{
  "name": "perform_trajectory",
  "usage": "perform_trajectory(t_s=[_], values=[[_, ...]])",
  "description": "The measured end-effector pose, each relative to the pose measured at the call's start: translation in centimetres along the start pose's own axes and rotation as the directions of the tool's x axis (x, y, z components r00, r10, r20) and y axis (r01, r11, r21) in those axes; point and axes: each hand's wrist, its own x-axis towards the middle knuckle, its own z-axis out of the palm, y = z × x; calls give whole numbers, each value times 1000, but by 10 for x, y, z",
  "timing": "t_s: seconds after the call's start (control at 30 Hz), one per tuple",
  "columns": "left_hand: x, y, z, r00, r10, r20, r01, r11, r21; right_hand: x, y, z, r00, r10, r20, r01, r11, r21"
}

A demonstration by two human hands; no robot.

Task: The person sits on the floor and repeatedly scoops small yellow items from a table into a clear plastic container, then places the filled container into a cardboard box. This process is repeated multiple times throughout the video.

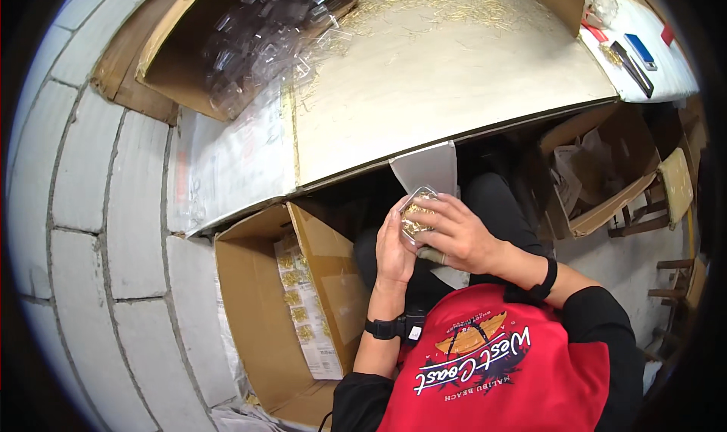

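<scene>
In front of my lap is a small clear plastic box (413, 227) with thin gold-coloured metal pieces (419, 211) inside, too small to name exactly. My left hand (394, 249) is closed around the box's left side, its fingers partly hidden. From the right, my right hand (463, 237) reaches across the box, fingers over the gold pieces and thumb at the near side, gripping it. Something pale greenish is wrapped at that thumb. A white flap (425, 167) hangs from the table edge just beyond the box.
Loose gold pieces (462, 0) lie scattered on the table (454, 84). A carton (170, 61) of clear plastic boxes (265, 46) stands far left. Filled packs show inside a lower carton (254, 273) at left. Another carton (606, 167) and a black-handled cutter (632, 68) are at right.
</scene>
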Motion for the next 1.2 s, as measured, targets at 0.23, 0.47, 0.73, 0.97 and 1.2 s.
perform_trajectory(t_s=[0.23, 0.47, 0.73, 0.97, 1.2], values=[[-1, -4, -2, 1000, 11, 9, -11, 1000, -9, 1, 4, 4, 998, -33, -46, 39, 990, 139], [-9, 4, 2, 995, -97, 33, 96, 994, 48, 2, 5, -1, 949, 306, -75, -286, 937, 201], [-4, 5, -1, 997, -66, -47, 68, 997, 29, 2, -4, -14, 987, 135, 87, -131, 990, -48], [-1, 20, 7, 998, -37, -42, 41, 993, 108, 3, 7, -26, 978, 202, -54, -199, 978, 70], [4, 69, 13, 997, -9, -73, 19, 989, 146, 10, 10, -40, 971, 226, -82, -220, 973, 71]])
